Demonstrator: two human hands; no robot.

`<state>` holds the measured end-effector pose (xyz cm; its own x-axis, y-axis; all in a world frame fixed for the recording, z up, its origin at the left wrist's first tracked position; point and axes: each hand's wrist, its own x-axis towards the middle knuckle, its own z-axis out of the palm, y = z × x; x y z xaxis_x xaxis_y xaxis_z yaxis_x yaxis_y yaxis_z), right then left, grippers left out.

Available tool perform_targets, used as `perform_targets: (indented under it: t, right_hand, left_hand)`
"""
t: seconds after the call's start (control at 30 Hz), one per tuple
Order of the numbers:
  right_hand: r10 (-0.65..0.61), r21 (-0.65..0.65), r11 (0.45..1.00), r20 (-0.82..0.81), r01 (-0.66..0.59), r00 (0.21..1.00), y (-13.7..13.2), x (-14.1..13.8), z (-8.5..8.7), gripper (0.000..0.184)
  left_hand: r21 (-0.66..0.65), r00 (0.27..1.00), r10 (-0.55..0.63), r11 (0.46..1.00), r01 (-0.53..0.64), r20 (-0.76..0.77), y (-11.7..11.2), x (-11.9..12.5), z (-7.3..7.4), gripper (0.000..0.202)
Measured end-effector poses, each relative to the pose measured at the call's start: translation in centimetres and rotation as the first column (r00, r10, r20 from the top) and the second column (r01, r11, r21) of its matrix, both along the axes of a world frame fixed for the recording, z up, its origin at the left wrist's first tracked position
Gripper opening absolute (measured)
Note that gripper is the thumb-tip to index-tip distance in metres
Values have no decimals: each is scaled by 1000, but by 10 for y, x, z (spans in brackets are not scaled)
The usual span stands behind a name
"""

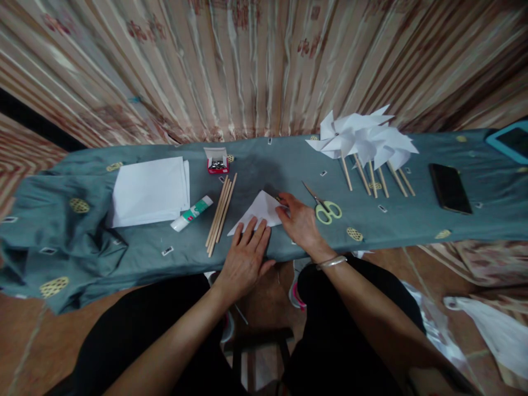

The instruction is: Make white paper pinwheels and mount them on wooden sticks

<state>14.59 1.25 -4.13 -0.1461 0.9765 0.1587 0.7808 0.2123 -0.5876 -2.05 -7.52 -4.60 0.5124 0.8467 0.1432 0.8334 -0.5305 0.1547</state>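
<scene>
A white sheet of paper, folded into a triangle, lies on the cloth-covered table in front of me. My left hand rests flat on its lower edge with the fingers stretched out. At the triangle's right corner, my right hand has its thumb and forefinger closed on the paper. Scissors with light green handles lie just right of that hand. Several thin wooden sticks lie left of the paper, beside a green and white glue stick.
A stack of white paper lies at the left. Behind the sticks stands an open red box of small metal pieces. Several white paper pinwheels on sticks lie back right, near a black phone and a blue-edged tablet.
</scene>
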Motion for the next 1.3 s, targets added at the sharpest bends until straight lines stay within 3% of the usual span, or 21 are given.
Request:
perform_targets:
  t: [0.2,0.47,0.73,0.9,1.3]
  right_hand:
    - [70,88,993,98,-79,993,-2,3,-5,38]
    - [141,148,975,168,-166,976,-14,3,-8,59]
    - [101,103,987,167,-120,981,-16,28,-18,60]
    - [60,130,989,123,-76,991,-18,48,-26,50]
    - [55,224,972,83,-73,995,-17,59,-27,51]
  left_hand:
    - [-18,1000,4,1000,-4,1,-1,0,1,65]
    - [-26,1000,7,1000,-7,-2,0,1,1,67]
    - [15,1000,21,1000,-21,-21,-10,-8,-2,66]
    - [17,997,68,998,-68,-22,-23,-20,-5,67]
    - [43,985,162,986,-160,-63,-46,-29,0,63]
